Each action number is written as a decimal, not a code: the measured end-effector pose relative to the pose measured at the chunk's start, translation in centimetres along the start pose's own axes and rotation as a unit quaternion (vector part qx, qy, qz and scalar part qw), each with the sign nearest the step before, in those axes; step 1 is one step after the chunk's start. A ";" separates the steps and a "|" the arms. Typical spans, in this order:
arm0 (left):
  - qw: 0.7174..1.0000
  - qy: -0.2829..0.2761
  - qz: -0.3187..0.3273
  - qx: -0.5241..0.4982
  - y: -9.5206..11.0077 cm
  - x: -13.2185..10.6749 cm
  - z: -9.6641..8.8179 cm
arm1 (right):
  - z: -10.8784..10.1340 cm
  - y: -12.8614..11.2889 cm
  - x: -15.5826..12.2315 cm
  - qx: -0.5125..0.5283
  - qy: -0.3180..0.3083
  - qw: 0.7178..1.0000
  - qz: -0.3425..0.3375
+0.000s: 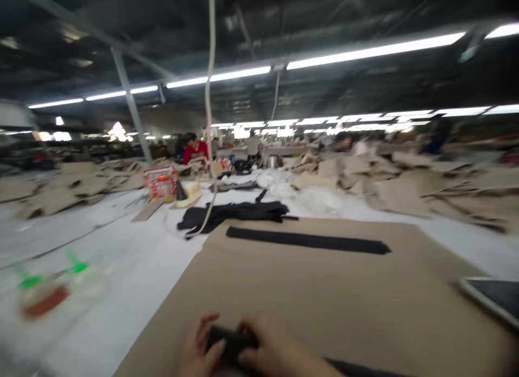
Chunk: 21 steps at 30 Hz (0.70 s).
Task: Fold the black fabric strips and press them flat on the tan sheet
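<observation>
Near the bottom edge, my left hand (198, 349) and my right hand (270, 342) grip a small black piece of fabric (227, 344) from both sides, thumbs toward me. Motion blur hides its exact form. Under them lies a large sheet of brown paper (324, 296). From behind my right forearm a black strip (360, 368) runs to the right; whether it joins the held piece I cannot tell. Farther up the paper a long black fabric strip (306, 240) lies flat.
Crumpled black cloth (239, 212) lies beyond the paper, by a hanging pale cord (210, 123). Two green-capped bottles (44, 296) stand blurred at left. A dark flat device (494, 296) sits at right. Brown paper piles (421, 185) and people (195, 150) are farther back.
</observation>
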<state>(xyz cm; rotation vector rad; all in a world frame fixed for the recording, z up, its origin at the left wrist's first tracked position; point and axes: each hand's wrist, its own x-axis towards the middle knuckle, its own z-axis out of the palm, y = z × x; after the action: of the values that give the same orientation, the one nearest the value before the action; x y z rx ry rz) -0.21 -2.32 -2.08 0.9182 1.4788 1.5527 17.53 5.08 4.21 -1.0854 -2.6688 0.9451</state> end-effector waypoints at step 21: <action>0.762 -0.105 0.335 0.544 -0.5 -4.3 -3.1 | 5.2 -0.8 4.8 -0.033 0.017 0.998 -0.045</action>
<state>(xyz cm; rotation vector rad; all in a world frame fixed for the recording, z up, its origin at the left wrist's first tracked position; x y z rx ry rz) -1.15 -7.55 -2.68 2.4172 1.9824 0.7848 11.83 5.14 -0.08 -0.9740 -2.7138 0.8200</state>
